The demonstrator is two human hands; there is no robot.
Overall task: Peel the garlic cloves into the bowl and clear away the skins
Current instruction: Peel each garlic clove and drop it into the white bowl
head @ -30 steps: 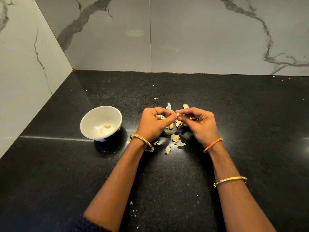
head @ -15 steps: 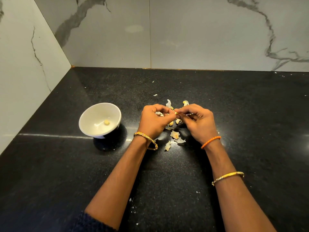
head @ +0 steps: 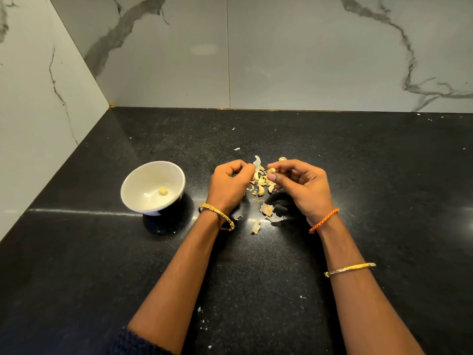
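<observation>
Hands have come apart since half a second ago, when their fingertips met over one clove; right hand (head: 298, 187) now pinches a pale garlic clove (head: 271, 170) between thumb and forefinger, to the right of the bowl (head: 133, 198) and well apart from it; left hand (head: 230, 187) lies between clove and bowl, fingers curled and closed on a strip of skin (head: 256, 162) that stands up from the fingertips — judged to be freshly pulled off. Clove in the pinch looks bare on the side that shows; its far side cannot be seen. Bowl holds one peeled clove (head: 163, 191) on its floor, as before. Skins and clove pieces (head: 261, 187) lie heaped on the black counter (head: 384, 201) right of the bowl, under and just nearer than the hands; none cleared. Judgement: one peel near done, drop into the bowl due next — task early, with the heap and the clearing of skins both outstanding.
</observation>
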